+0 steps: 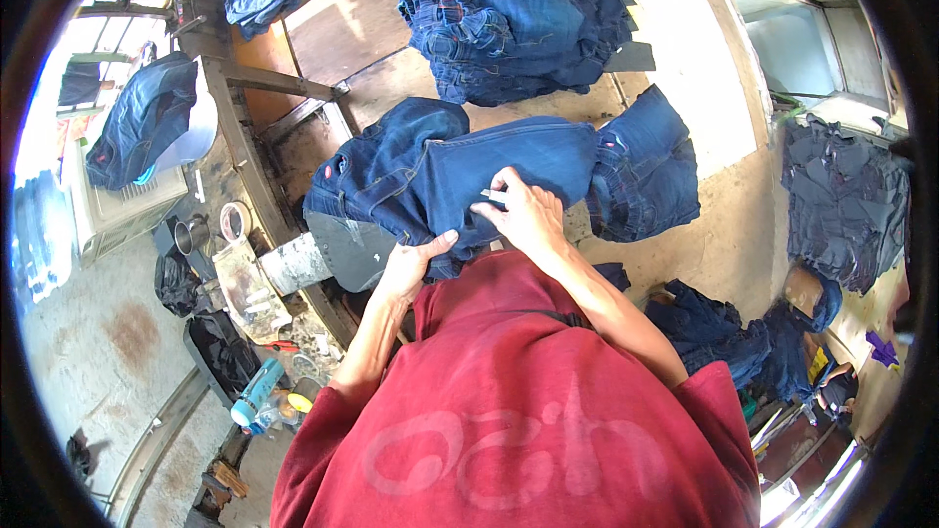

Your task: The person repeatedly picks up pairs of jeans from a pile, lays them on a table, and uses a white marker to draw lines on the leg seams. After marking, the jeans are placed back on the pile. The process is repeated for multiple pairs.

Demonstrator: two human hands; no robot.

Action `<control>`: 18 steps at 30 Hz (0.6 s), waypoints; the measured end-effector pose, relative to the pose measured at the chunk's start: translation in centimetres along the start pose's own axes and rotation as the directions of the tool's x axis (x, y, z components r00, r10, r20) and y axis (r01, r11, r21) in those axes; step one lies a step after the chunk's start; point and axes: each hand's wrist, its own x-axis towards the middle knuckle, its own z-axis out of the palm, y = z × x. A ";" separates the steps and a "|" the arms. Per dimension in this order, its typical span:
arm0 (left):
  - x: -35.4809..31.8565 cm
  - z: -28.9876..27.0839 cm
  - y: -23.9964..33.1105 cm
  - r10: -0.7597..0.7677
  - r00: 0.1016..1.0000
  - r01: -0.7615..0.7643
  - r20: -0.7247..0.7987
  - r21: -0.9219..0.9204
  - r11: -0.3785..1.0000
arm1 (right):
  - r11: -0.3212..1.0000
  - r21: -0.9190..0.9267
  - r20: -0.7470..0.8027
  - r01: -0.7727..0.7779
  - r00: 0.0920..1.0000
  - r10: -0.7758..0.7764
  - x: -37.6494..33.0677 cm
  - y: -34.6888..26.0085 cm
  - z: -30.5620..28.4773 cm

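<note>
A pair of dark blue jeans (509,161) lies across the work surface in front of me, one leg stretched to the right. My left hand (411,266) grips the near edge of the jeans, thumb on top of the cloth and fingers tucked out of sight. Over the leg, my right hand (529,213) is closed in a pinch. Between its thumb and forefinger sits a small pale sliver (497,197), too small to name. Under the near left side of the jeans, a dark flat board (354,252) sticks out.
Beyond the jeans stands a tall pile of folded jeans (509,29). Another folded pair (644,166) lies at the right end. Off to the left are a tape roll (235,222) and a blue bottle (257,391). Dark garments (843,200) are heaped at the far right.
</note>
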 end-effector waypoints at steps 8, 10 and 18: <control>0.5 -0.7 0.7 -0.012 0.999 0.015 0.050 -0.059 0.998 | 0.969 0.237 -0.099 -0.076 0.990 0.102 -1.7 0.8 -1.2; 1.4 -0.9 1.2 -0.143 0.980 0.165 0.140 -0.167 0.972 | 0.959 0.274 -0.151 -0.076 0.981 0.120 -2.8 0.8 -2.6; 3.5 -3.5 1.5 -0.232 0.902 0.190 0.364 0.148 0.971 | 0.999 0.035 -0.135 0.038 0.990 -0.033 -7.7 -2.6 -3.5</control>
